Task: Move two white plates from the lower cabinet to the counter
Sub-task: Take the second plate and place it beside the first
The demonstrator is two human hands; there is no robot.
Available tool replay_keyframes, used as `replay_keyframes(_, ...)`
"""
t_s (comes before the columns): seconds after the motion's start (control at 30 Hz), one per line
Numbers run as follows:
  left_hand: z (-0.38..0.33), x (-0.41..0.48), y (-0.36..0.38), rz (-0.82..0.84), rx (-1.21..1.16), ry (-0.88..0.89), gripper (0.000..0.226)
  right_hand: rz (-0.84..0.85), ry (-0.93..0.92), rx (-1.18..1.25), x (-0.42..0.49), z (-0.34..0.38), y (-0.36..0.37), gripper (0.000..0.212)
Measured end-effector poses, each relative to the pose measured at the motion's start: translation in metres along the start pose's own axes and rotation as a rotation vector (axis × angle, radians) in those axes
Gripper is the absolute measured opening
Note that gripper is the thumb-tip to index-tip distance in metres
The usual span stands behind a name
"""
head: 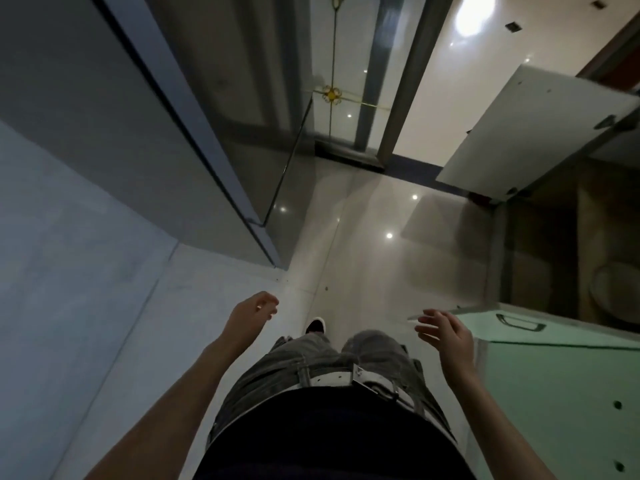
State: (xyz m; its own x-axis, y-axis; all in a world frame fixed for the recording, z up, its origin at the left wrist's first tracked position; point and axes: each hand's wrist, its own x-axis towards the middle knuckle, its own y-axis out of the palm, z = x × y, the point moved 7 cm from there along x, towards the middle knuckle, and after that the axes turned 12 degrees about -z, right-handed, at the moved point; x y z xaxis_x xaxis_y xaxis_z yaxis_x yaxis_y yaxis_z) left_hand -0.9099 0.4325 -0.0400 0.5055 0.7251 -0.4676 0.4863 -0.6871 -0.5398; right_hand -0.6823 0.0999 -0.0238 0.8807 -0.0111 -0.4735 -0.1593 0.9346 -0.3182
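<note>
Looking straight down from the head cam, the person stands on a glossy pale floor [363, 265] w/ ceiling lights mirrored in it. Left hand [254, 311] hangs over the floor, fingers curled loosely in, holding nothing. Right hand [446, 332] is spread, fingers fanned apart, palm empty, just beside the near edge of a pale green cabinet door [554, 393] that stands swung out at lower right; can't tell if fingertips touch that edge. A metal handle [519, 322] sits near the door's top corner.

Further back on the right, a second door [533, 133], white, also stands open. Between the two doors the lower cabinet [543, 244] is dark inside. A pale round shape, prob. a white plate [614, 294], lies on the cabinet's floor at far right, well apart from both hands; too dim to tell if it's one plate or a stack.

Grey wall [69, 271] fills the left side, w/ a dark glass panel [242, 116] leaning across upper left. Grey jeans, a white belt [329, 377] and one dark shoe [316, 326] show below center.
</note>
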Motion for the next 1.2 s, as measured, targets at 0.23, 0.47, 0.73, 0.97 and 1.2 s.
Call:
replay_keyframes(0.23, -0.147, 0.126, 0.051, 0.164, 0.037, 0.123, 0.017, -0.138, 0.087, 0.039, 0.09, 0.048, 0.001, 0.023)
replay_keyframes(0.47, -0.254, 0.242, 0.11, 0.146, -0.03, 0.068, 0.017, -0.231, 0.151, 0.155, 0.225, 0.108, 0.011, 0.023)
replay_keyframes(0.73, -0.364, 0.345, 0.166, 0.216, 0.065, 0.133, 0.022, -0.313, 0.154, 0.209, 0.344, 0.202, -0.001, 0.024)
replay_keyframes(0.97, -0.476, 0.428, 0.242, 0.4, 0.24, 0.257, 0.02, -0.541, 0.233, 0.346, 0.398, 0.219, -0.027, 0.024)
replay_keyframes(1.2, -0.605, 0.457, 0.362, 0.737, 0.479, 0.544, 0.019, -0.901, 0.408, 0.572, 0.389, 0.197, -0.042, 0.024)
